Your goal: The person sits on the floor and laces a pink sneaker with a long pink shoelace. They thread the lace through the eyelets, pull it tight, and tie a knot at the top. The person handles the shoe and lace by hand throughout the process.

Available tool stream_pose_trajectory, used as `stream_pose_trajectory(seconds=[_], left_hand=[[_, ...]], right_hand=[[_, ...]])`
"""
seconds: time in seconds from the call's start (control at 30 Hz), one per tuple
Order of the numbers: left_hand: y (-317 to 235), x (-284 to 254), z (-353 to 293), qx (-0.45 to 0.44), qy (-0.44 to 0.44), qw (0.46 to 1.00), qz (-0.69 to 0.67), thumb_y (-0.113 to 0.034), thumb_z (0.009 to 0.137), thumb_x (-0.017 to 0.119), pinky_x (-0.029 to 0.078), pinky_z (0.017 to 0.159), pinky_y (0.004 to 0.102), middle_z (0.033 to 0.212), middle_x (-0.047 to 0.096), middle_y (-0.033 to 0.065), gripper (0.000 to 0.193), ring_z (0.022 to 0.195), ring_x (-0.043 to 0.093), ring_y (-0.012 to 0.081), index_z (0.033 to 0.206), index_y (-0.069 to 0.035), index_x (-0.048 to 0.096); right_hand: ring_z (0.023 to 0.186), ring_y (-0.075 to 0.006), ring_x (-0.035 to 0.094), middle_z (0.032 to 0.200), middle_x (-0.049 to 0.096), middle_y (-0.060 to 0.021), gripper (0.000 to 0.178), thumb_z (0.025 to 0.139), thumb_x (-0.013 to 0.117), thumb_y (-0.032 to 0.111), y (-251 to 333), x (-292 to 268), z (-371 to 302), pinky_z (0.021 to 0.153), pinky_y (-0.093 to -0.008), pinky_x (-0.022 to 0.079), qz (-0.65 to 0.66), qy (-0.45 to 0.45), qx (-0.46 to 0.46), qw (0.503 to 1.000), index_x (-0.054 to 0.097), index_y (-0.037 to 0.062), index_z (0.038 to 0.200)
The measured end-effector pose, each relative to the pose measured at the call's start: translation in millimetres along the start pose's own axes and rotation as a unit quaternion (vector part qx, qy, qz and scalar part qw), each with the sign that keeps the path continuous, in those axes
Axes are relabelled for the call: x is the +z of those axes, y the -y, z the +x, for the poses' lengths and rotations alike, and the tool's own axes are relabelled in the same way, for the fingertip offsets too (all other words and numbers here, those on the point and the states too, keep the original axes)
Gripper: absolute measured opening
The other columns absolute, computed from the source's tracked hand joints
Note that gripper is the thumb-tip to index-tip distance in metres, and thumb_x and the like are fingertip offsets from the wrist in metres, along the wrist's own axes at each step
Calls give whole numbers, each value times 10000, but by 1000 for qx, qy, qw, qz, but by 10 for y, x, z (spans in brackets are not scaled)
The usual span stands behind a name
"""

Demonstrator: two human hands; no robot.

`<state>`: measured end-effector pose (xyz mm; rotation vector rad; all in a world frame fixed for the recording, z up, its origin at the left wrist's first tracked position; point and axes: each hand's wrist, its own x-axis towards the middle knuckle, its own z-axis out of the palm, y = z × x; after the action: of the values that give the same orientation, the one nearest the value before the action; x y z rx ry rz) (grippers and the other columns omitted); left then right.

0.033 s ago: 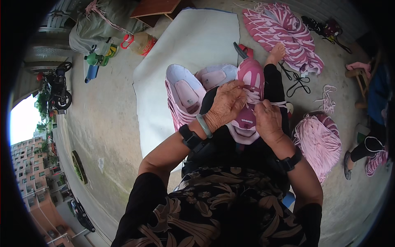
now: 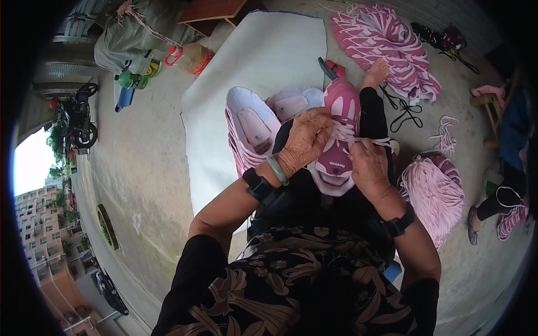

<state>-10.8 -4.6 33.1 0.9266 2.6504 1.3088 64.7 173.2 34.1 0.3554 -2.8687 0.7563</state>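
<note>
A dark pink shoe upper (image 2: 343,101) lies across my lap, its toe pointing away and its printed tongue toward me. Pale pink shoelace (image 2: 343,132) crosses its front. My left hand (image 2: 307,136) is closed at the upper's left edge beside the lacing; what lies between its fingertips is partly hidden. My right hand (image 2: 370,165) pinches shoelace just right of the tongue. A lace end (image 2: 381,141) trails to the right over my dark trouser leg. Left of my lap stands a stack of pale-lined pink uppers (image 2: 252,129), with another upper (image 2: 297,103) beside it.
A white sheet (image 2: 252,50) covers the floor ahead. Bundled pink uppers (image 2: 386,45) lie far right, and a heap of pink laces (image 2: 431,196) near right. Bottles (image 2: 193,58) stand far left, and a motorcycle (image 2: 78,120) beyond. Another person's leg (image 2: 499,204) shows at right.
My right hand has shifted slightly to the right, away from the lacing. My left hand has hardly moved on the upper.
</note>
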Motion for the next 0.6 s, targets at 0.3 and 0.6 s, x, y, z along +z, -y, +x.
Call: stream_pose_trajectory(seconds=[0.3,0.6], left_hand=[[116,31,81,23,39,998,49,6,694,593,390,913,403,1173,500,147,236,1043,501,332,917,-49,545],[-55,102,161,140,48,962,230,-28,630,596,341,925,454,923,556,111,340,939,524,304,958,-55,510]], right_hand=[[742,-323,489,777,484,-104,126,747,563,35,-795,-498,-869,658,-431,359,45,14,120,992,469,73,822],[832,-334,540,880,560,-126,219,746,600,48,-380,-128,-283,761,-400,410,148,-53,18,987,503,40,942]])
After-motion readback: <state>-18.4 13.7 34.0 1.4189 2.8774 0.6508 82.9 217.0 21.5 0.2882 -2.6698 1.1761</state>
